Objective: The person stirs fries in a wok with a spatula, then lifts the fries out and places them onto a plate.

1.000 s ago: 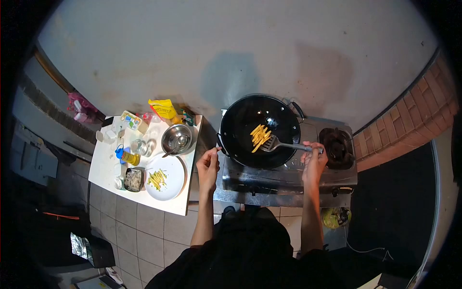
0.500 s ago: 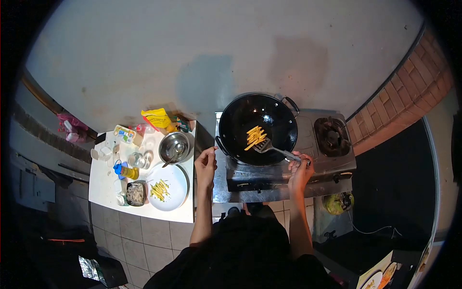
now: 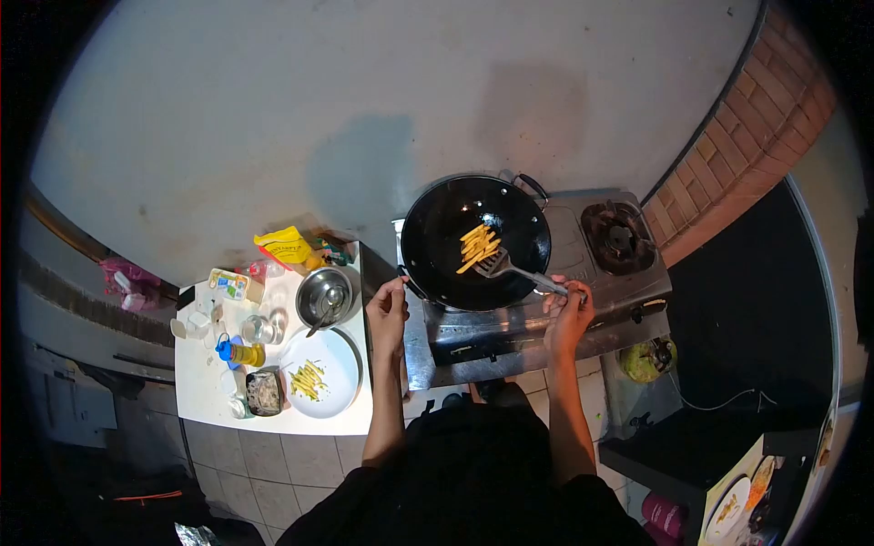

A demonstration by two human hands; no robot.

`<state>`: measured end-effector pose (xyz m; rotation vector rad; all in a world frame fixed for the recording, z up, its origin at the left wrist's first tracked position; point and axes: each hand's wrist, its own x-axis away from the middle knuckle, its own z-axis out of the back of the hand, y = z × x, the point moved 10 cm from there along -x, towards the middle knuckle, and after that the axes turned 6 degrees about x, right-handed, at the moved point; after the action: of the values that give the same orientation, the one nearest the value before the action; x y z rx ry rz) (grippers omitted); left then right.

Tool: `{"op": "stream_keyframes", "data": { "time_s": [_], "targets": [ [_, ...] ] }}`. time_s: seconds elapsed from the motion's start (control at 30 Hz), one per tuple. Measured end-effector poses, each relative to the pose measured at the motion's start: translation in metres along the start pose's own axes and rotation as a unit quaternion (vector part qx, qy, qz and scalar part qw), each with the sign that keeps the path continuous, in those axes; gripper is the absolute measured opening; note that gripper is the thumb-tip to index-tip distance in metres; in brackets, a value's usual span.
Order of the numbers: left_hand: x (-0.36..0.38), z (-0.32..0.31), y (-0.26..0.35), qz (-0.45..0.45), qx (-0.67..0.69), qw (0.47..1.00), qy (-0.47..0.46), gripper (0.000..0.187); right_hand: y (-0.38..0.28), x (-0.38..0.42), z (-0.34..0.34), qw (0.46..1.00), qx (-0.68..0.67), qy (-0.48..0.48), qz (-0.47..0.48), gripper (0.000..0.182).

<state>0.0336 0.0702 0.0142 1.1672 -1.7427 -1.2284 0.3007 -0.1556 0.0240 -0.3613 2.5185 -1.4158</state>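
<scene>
A black wok (image 3: 437,264) sits on the left side of the stove with a small heap of fries (image 3: 478,244) in it. My right hand (image 3: 569,314) is closed round the handle of a slotted metal spatula (image 3: 523,271), whose head lies against the lower edge of the fries. At the wok's left side, the fingers of my left hand (image 3: 388,309) are pinched at its side handle; the exact grip is small in view. More fries (image 3: 308,379), with green bits, lie on a white plate (image 3: 341,350) on the table to the left.
A steel bowl (image 3: 309,291) with a spoon, a yellow packet (image 3: 284,246), an oil bottle (image 3: 244,353), a tub (image 3: 235,286) and a dark-rimmed container (image 3: 265,393) crowd the white table (image 3: 205,405). An unused burner (image 3: 619,238) is on the right, with a green round object (image 3: 647,359) below.
The camera view has shifted slightly, moving the stove and wok left in the picture. The fries and spatula head stay together in the wok, and both hands keep nearly the same pose.
</scene>
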Motion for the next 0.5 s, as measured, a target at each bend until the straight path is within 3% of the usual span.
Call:
{"op": "stream_keyframes", "data": {
  "time_s": [0.5],
  "targets": [
    [-0.002, -0.006, -0.002, 0.017, -0.012, 1.0, -0.012, 0.021, -0.005, 0.009, 0.0, 0.998, -0.044, 0.03, 0.031, 0.008]
  ]
}}
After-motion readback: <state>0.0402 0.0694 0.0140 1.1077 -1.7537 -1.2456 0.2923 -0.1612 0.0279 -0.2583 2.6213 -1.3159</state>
